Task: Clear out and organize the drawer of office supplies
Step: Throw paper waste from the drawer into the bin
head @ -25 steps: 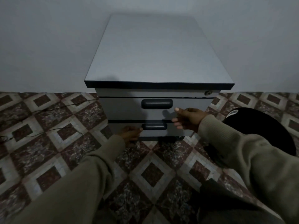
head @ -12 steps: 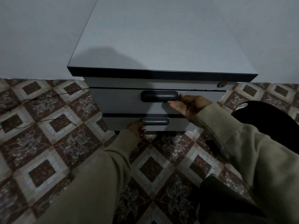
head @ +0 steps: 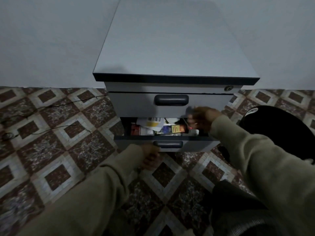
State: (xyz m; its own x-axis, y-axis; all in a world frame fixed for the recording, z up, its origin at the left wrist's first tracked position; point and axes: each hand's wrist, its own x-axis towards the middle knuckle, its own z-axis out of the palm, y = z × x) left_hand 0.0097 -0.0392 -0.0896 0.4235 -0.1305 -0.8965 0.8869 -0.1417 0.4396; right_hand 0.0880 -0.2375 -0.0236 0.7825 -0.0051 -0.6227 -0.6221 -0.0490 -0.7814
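Note:
A grey drawer cabinet (head: 170, 48) stands on the tiled floor against the wall. Its lower drawer (head: 196, 145) is pulled partly out. Inside lie a white paper with a barcode and yellow label (head: 153, 122), a blue and yellow box (head: 173, 129), a red box (head: 135, 130) and other supplies. My left hand (head: 150, 157) is blurred just below the left end of the lower handle (head: 170, 144), with its fingers curled up at it. Over the drawer's right end, my right hand (head: 202, 116) is blurred, fingers pointing down; its grasp is unclear. The upper drawer (head: 136, 104) is closed.
A keyhole (head: 228, 88) sits at the cabinet's top right. A black round stool (head: 281, 130) stands to the right of the cabinet. Thin dark cables (head: 51, 106) run across the floor on the left. My dark-trousered knee (head: 238, 210) is at the lower right.
The lower drawer has slid out and now shows its contents. My right hand dropped from beside the upper handle to the drawer's right end. The camera moved closer.

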